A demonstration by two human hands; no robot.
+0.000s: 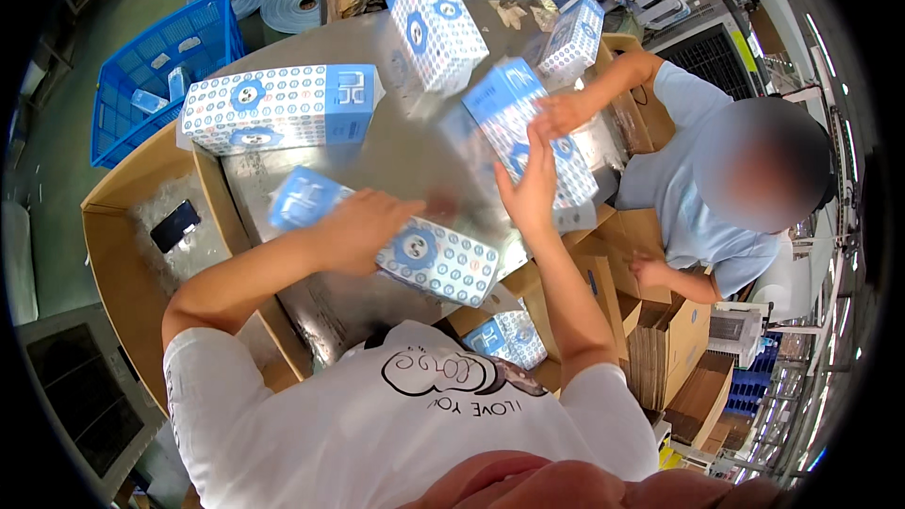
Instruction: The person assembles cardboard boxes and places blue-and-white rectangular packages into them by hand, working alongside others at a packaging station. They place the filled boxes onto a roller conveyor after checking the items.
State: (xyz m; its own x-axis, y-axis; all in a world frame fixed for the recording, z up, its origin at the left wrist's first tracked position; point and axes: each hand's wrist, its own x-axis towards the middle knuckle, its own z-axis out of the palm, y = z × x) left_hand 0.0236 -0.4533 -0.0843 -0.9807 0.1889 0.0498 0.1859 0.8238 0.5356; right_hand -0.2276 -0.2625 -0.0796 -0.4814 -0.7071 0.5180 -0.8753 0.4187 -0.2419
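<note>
My left hand [363, 229] lies across the middle of a blue-and-white film-wrapped pack [438, 262] near the table's front edge, fingers over its far side. To the right, my right hand [530, 190] has its fingers apart and rests against the near left side of a tilted pack [573, 174]. A co-worker's hand [563, 114] is on that same pack from the right. Another long pack [259, 111] lies at the left, one more pack [436, 28] stands at the back, and a smaller-looking pack [574, 41] is at the far right.
The grey metal table [386, 170] has a cardboard box [212, 212] at its left, with a phone [175, 226] on clear film. A blue crate [168, 66] stands behind. Open cartons [613, 273] holding a pack [517, 337] sit at the right, beside the co-worker [693, 151].
</note>
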